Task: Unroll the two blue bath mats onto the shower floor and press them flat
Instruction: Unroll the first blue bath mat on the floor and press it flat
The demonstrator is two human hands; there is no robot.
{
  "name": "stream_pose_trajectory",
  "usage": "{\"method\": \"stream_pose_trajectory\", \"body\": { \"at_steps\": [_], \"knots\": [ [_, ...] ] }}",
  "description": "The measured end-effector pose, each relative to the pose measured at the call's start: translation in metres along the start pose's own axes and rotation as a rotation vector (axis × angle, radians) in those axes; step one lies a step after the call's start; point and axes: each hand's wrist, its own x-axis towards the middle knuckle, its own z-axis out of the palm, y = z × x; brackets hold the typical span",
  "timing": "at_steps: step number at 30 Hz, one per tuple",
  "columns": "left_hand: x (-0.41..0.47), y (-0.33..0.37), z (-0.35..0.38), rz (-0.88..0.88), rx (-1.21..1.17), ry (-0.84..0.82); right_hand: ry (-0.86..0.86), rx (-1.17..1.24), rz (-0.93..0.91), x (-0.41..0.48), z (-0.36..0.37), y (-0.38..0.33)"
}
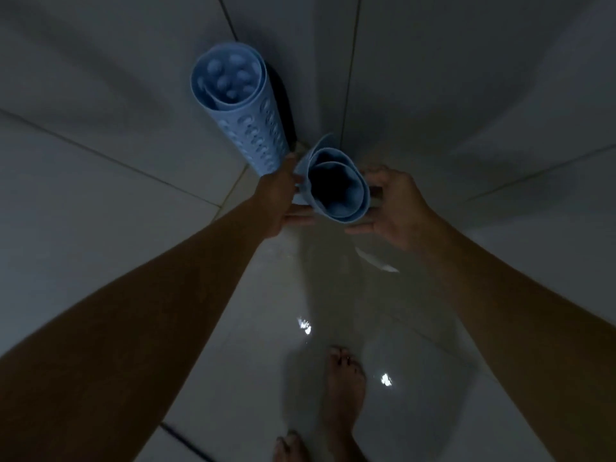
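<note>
Cupping the rolled mat (336, 191) from both sides, our left hand (280, 198) and right hand (396, 208) hold it upright, fingers curled. Second roll (240, 108) leans into the tiled corner (346, 95) beside it; bare feet (343, 388) on wet floor (253, 328).

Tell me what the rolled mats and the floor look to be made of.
Rolled mats: probably soft rubber or vinyl, matte blue; they curl loosely, and one shows moulded suction-cup bumps. Floor: likely glazed ceramic tile, glossy; it mirrors bright light spots and has grout lines.
</note>
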Motion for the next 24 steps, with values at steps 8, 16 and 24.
{"method": "stream_pose_trajectory", "body": {
  "at_steps": [8, 16, 24],
  "knots": [
    [-0.013, -0.041, -0.001, -0.289, 0.04, -0.202, -0.071, -0.181, 0.085, 0.008, -0.017, 0.053],
    [-0.024, -0.085, -0.009, -0.161, 0.065, -0.383, -0.059, -0.102, -0.063, -0.013, -0.029, 0.095],
    [-0.061, -0.125, -0.015, -0.055, 0.043, -0.54, 0.011, 0.034, -0.173, -0.08, -0.036, 0.127]
  ]
}}
